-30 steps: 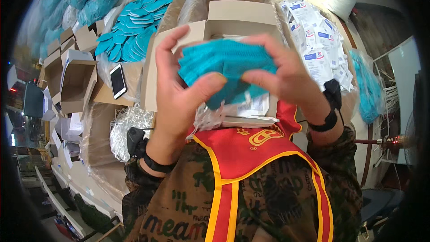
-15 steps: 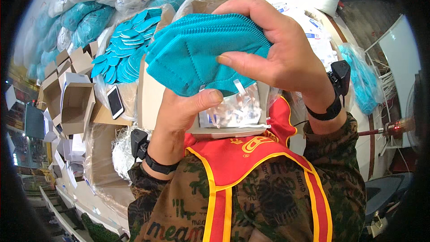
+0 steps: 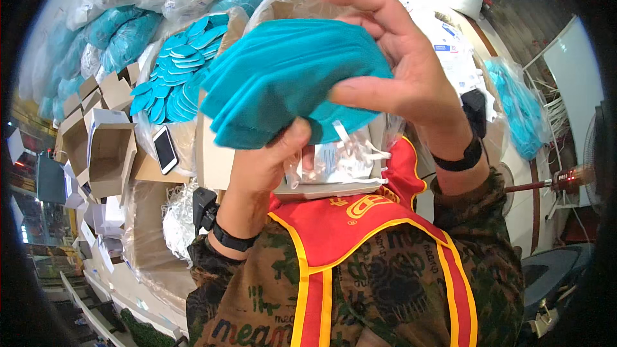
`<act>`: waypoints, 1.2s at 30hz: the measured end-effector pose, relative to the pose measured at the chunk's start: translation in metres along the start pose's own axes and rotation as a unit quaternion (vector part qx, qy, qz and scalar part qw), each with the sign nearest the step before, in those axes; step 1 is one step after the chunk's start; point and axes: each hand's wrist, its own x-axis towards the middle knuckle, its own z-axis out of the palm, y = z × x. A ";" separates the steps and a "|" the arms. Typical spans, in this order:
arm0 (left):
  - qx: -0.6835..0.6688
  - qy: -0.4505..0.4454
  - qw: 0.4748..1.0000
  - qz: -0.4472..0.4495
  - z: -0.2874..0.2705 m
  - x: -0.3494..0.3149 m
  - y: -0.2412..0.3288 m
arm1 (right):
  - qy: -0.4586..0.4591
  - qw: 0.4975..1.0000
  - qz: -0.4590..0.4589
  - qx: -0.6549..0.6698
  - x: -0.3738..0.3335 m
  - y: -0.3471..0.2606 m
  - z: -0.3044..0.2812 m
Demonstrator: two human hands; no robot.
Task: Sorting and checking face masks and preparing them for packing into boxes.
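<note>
A fanned stack of teal folded face masks (image 3: 289,71) is held up in front of my chest. My left hand (image 3: 273,160) grips the stack from below at its lower edge, thumb in front. My right hand (image 3: 411,71) is curled round the right end, its thumb against the front face and its index finger lifted above the top edge; the other fingers are partly hidden. White ear loops (image 3: 350,144) hang below the masks. Under them is an open cardboard box (image 3: 215,148) with a printed white packet (image 3: 340,170) in it.
At the left, loose teal masks (image 3: 186,58) fill a lined carton, with a phone (image 3: 165,150) beside it. Open small boxes (image 3: 109,148) and bagged masks (image 3: 132,38) lie farther left. Another bag of teal masks (image 3: 517,109) is at the right, near a fan (image 3: 591,154).
The stack has tilted and spread into a wider fan, showing more mask edges. My right index finger has lifted off the top, and that hand has opened a little.
</note>
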 end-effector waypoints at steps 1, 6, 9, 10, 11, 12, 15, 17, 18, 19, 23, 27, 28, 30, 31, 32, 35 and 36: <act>-0.023 0.025 0.999 0.007 0.001 0.000 0.000 | 0.023 0.992 0.030 0.118 -0.004 0.009 0.001; 0.113 0.082 0.989 0.048 0.001 0.003 -0.005 | -0.065 0.995 0.075 0.004 -0.038 0.055 0.013; 0.084 0.105 0.988 0.074 -0.003 0.005 0.000 | -0.088 0.990 0.059 -0.097 -0.031 0.055 0.030; 0.067 0.113 0.988 0.084 -0.006 0.007 0.005 | -0.084 0.985 0.109 -0.105 -0.031 0.052 0.026; 0.050 0.125 0.987 0.090 -0.010 0.005 0.008 | -0.080 0.978 0.163 -0.106 -0.030 0.045 0.026; 0.015 0.136 0.986 0.093 -0.011 0.007 0.015 | -0.102 0.969 0.190 -0.117 -0.028 0.039 0.023; -0.050 0.167 0.977 0.122 -0.043 0.009 0.018 | -0.158 0.947 0.248 -0.131 -0.034 0.031 0.016; -0.039 0.206 0.969 0.131 -0.056 0.009 0.031 | -0.175 0.944 0.252 -0.119 -0.050 0.045 0.016; -0.049 0.160 0.978 0.124 -0.070 0.006 0.034 | -0.169 0.946 0.252 -0.111 -0.059 0.051 0.014; -0.069 0.157 0.977 0.127 -0.071 0.007 0.030 | -0.158 0.952 0.243 -0.098 -0.064 0.055 0.014; -0.161 0.059 0.978 0.120 -0.068 -0.003 0.028 | -0.147 0.949 0.279 -0.016 -0.069 0.059 0.025; -0.270 -0.043 0.958 0.091 -0.040 0.011 0.012 | -0.147 0.913 0.370 0.091 -0.076 0.070 0.024; -0.301 -0.064 0.948 0.081 -0.036 0.009 0.009 | -0.150 0.906 0.388 0.081 -0.076 0.071 0.027; -0.322 0.084 0.939 0.089 -0.028 0.002 0.002 | -0.157 0.894 0.418 0.043 -0.071 0.070 0.028; -0.235 0.069 0.965 0.091 -0.036 -0.002 -0.002 | -0.170 0.907 0.384 0.029 -0.072 0.070 0.024; -0.143 0.055 0.983 0.099 -0.042 -0.007 -0.003 | -0.182 0.920 0.348 0.010 -0.071 0.066 0.018; 0.145 -0.037 0.987 0.050 -0.037 -0.017 0.022 | -0.191 0.947 0.181 -0.184 -0.066 0.053 0.003; 0.244 -0.069 0.967 0.023 -0.027 -0.026 0.043 | -0.196 0.937 0.107 -0.267 -0.059 0.045 0.004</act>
